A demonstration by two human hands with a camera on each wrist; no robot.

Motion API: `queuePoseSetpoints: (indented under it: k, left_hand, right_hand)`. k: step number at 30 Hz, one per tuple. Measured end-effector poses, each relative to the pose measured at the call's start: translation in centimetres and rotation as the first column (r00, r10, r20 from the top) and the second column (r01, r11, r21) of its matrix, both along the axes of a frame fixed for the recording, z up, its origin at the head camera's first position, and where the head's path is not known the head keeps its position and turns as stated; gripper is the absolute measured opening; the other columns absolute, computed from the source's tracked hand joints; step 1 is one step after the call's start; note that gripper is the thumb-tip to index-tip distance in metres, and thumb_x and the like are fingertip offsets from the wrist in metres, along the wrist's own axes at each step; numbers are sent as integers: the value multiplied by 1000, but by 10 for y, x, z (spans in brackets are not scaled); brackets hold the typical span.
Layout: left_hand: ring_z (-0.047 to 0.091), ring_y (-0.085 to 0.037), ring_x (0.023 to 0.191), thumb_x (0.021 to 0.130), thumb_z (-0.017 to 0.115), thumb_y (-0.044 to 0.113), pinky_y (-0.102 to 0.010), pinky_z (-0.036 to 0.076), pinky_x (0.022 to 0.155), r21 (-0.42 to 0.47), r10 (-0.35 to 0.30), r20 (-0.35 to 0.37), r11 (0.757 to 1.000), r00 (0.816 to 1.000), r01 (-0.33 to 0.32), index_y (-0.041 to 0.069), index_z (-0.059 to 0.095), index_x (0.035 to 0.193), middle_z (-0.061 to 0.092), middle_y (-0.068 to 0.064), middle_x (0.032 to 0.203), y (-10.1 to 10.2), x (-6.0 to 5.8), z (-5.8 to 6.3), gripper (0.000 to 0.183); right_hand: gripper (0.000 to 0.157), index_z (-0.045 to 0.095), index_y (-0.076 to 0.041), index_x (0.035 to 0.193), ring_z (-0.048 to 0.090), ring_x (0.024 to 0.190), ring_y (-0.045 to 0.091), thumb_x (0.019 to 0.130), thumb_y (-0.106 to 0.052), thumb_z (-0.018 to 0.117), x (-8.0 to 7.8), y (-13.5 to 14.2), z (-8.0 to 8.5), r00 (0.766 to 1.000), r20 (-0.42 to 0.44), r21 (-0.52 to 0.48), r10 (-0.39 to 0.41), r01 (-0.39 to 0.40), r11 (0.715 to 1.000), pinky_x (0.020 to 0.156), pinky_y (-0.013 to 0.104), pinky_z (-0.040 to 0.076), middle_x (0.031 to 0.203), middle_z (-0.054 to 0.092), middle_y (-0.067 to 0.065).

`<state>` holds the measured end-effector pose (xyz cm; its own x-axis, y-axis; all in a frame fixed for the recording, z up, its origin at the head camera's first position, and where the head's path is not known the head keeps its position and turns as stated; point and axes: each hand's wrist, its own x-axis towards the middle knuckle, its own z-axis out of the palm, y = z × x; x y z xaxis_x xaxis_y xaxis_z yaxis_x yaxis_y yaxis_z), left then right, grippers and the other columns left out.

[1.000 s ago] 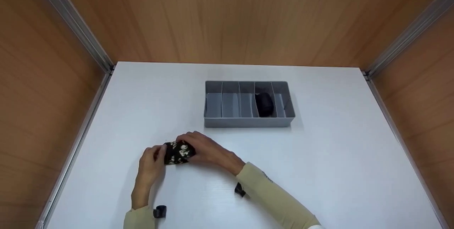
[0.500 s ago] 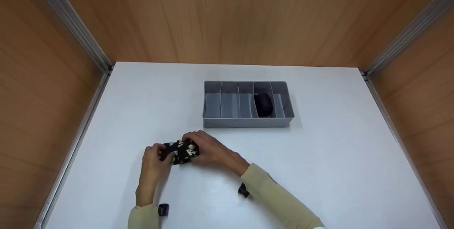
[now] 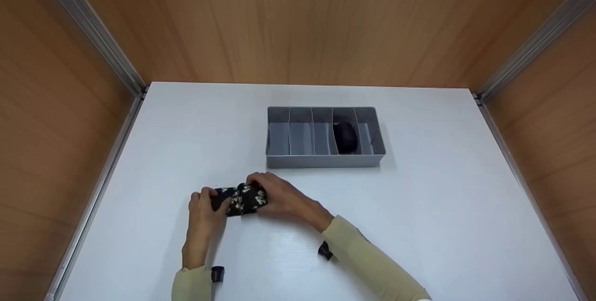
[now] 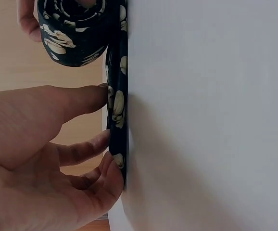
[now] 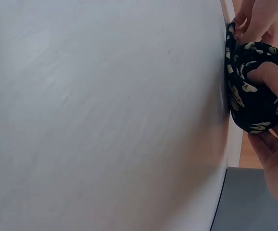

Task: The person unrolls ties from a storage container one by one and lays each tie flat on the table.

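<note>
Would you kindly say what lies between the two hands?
Partly rolled floral cloth lies between the left hand and right hand, as the head view shows.

The head view looks forward and down on the table point(image 3: 442, 189) from well above; both wrist views sit low and close — turned sideways, the table upright in frame — and share the floral cloth roll point(image 4: 74, 45).

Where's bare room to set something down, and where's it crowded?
Bare: the white table right of the gray organizer and right sleeve, and left of the left hand. Crowded: between that hand and the right hand, both holding the patterned cloth, and the organizer's fourth compartment from the left, with a dark bundle.
</note>
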<state>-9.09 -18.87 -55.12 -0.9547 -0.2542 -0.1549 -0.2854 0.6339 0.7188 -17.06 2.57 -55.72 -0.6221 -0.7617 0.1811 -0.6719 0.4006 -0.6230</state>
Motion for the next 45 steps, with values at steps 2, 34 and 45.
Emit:
queuePoseSetpoints:
  k: [2,34,45]
  left_hand:
    - [43,-43,120,99,68,19,-58,38,103,4,7,8,1000,1000,-7,-6,49,124,43,-27,121,1,0,0,40]
    - [54,-42,111,98,70,11,-53,45,94,66,50,-51,997,997,-47,-10,51,124,53,-28,116,9,-6,-5,39]
    - [52,-37,107,98,70,12,-48,44,92,55,41,-51,998,998,-39,-9,52,124,52,-24,113,9,-5,-4,38]
  right_hand:
    - [68,52,-14,132,58,119,16,74,-5,87,0,2,0,1000,-5,-1,1,-1,1000,106,27,44,129,63,4]
    - [74,48,-4,145,56,128,21,83,-9,87,0,31,-8,996,-61,-100,61,-67,993,111,29,41,138,57,10]
    - [79,46,-12,149,57,119,19,80,-3,85,0,37,-8,997,-57,-40,59,-61,997,103,32,48,132,55,8]
